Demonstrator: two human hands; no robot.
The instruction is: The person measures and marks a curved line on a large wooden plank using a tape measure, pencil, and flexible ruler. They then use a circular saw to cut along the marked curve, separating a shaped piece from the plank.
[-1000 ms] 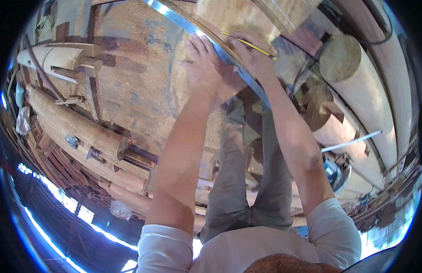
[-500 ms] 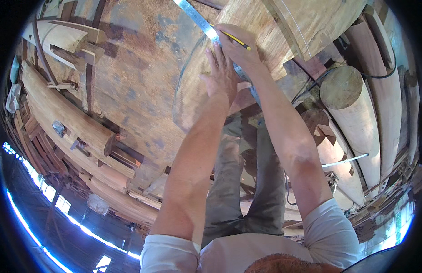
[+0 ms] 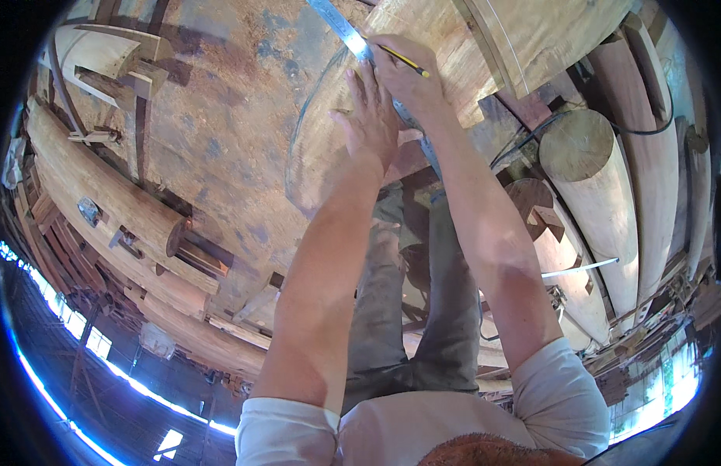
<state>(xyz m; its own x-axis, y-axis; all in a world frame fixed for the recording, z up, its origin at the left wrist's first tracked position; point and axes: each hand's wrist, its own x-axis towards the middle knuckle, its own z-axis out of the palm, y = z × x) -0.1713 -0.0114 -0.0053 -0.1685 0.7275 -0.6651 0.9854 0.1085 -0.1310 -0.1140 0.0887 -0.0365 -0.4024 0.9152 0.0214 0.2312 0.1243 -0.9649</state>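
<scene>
Two bare hands work close together over one pale wooden board (image 3: 322, 140). The left hand (image 3: 372, 128) lies palm down on it, thumb apart and fingers extended, gripping nothing, fingertips at the edge of one shiny metal strip (image 3: 341, 29). The right hand (image 3: 407, 78) has its fingers closed around one yellow-and-black pencil (image 3: 407, 60), held slanting just above the strip, which runs on beneath that hand and past the wrist. Any writing on the pencil or strip is too small to read. To the right, two round log ends face the hands: a pale log (image 3: 597, 167) and a darker, notched log (image 3: 541, 210). One thin white rod (image 3: 586, 268) lies near them.
</scene>
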